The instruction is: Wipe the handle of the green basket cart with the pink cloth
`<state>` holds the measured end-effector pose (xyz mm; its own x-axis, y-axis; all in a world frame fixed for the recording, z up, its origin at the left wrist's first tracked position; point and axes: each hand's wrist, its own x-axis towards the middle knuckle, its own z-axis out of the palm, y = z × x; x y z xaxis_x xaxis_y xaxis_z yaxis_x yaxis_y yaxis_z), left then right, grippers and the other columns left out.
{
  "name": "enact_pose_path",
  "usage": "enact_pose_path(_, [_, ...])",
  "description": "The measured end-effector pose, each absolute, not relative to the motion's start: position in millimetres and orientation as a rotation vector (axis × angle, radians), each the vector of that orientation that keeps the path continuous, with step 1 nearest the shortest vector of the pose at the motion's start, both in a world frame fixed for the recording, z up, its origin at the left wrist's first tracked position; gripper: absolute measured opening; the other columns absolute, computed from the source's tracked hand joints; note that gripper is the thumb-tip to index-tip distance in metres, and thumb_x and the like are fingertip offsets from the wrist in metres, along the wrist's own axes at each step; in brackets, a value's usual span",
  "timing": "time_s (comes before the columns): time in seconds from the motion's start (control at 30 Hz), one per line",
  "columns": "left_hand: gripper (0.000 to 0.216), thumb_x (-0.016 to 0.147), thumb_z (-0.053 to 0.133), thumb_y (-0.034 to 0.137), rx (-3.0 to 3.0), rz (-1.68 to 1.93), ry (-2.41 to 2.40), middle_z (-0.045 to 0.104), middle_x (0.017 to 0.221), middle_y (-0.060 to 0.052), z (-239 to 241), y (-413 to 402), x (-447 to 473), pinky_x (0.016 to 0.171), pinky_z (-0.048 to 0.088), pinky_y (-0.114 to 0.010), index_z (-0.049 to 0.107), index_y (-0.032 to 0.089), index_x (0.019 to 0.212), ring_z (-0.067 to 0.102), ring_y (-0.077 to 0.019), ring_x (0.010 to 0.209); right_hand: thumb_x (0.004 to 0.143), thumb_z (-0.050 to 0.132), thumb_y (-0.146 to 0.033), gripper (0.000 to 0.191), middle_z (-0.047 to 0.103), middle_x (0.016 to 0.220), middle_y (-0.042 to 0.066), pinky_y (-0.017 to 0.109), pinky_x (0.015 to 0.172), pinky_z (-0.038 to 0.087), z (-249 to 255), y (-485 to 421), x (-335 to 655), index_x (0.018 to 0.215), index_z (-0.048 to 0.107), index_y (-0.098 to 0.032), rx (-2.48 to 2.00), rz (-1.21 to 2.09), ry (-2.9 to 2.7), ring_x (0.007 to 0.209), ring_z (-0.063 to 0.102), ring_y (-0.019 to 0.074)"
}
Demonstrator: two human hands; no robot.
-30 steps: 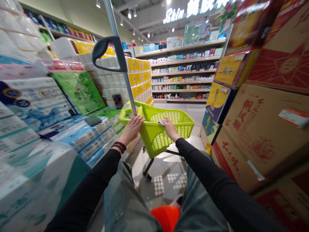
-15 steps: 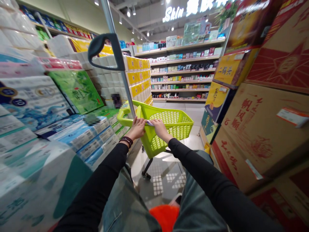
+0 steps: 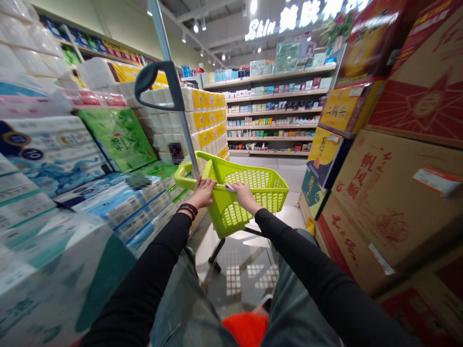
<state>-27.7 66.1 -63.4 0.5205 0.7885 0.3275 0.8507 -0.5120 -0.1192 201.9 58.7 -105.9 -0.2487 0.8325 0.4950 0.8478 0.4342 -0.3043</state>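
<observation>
A lime-green plastic shopping cart (image 3: pixel 231 222) stands between my knees, turned toward the right. My left hand (image 3: pixel 203 191) is closed over its near rim, close to the cart's loop handle (image 3: pixel 183 174), and wears a beaded bracelet (image 3: pixel 188 209). Against the same rim, my right hand (image 3: pixel 244 193) is closed with a small white-and-purple piece (image 3: pixel 230 188) sticking out of its fingers; what it is I cannot make out. A metal pole (image 3: pixel 188 132) with a dark grey looped grip (image 3: pixel 161 86) rises at the handle side. The basket's mesh shows through its open top.
Stacked tissue packs (image 3: pixel 54 149) line the left, with yellow-and-white paper rolls (image 3: pixel 208 118) beyond. Cardboard cartons (image 3: pixel 401 193) rise close on the right. Shelves (image 3: pixel 275 113) of small packages stand ahead. A wheel (image 3: pixel 216 265) rests on the sunlit floor, and something orange (image 3: pixel 246 330) lies below me.
My hands have moved slightly apart along the rim, the left one to the left and the right one to the right with the white-and-purple piece. The cart has shifted slightly left.
</observation>
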Motion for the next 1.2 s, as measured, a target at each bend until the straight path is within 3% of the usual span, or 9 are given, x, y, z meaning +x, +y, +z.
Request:
enact_pose_path(0.13, [0.072,0.077,0.071,0.028,-2.51,-0.297,-1.404,0.058,0.144,-0.016,-61,69,-34,0.135,0.002,-0.058,0.052,0.019,0.147,0.044,-0.0371,0.147,0.1,0.048,-0.003,0.046,0.07,0.137,0.009,0.031,0.105,0.037,-107,55,205,0.138,0.07,-0.019,-1.357,-0.008,-2.116,0.112,0.056,0.0234])
enact_pose_path(0.4, [0.073,0.078,0.071,0.025,-2.499,-0.26,-1.401,0.057,0.144,-0.017,-62,71,-36,0.134,0.0,-0.059,0.051,0.017,0.147,0.043,-0.0376,0.147,0.102,0.046,-0.005,0.037,0.074,0.118,0.014,0.033,0.099,0.036,-112,52,236,0.122,0.076,-0.015,-1.647,-0.042,-2.038,0.103,0.057,0.0251])
enact_pose_path(0.67, [0.073,0.077,0.072,0.026,-2.529,-0.288,-1.38,0.057,0.144,-0.015,-63,81,-44,0.134,0.001,-0.059,0.051,0.021,0.147,0.044,-0.0362,0.146,0.098,0.046,0.0,0.048,0.072,0.132,0.009,0.032,0.101,0.037,-113,58,210,0.133,0.073,-0.02,-1.363,-0.003,-2.084,0.108,0.057,0.0233])
enact_pose_path(0.97, [0.075,0.077,0.073,0.025,-2.539,-0.299,-1.395,0.056,0.143,-0.016,-63,75,-39,0.134,0.0,-0.06,0.052,0.019,0.149,0.043,-0.0387,0.147,0.096,0.046,0.0,0.045,0.075,0.12,0.012,0.034,0.099,0.038,-115,57,227,0.123,0.077,-0.018,-1.558,-0.004,-2.01,0.102,0.06,0.0247])
enact_pose_path(1.2, [0.075,0.077,0.073,0.026,-2.526,-0.268,-1.402,0.055,0.144,-0.016,-64,78,-42,0.134,0.0,-0.059,0.052,0.021,0.149,0.043,-0.0376,0.147,0.094,0.046,0.001,0.053,0.071,0.136,0.009,0.032,0.103,0.038,-110,61,202,0.136,0.071,-0.02,-1.319,0.012,-2.11,0.114,0.059,0.0232])
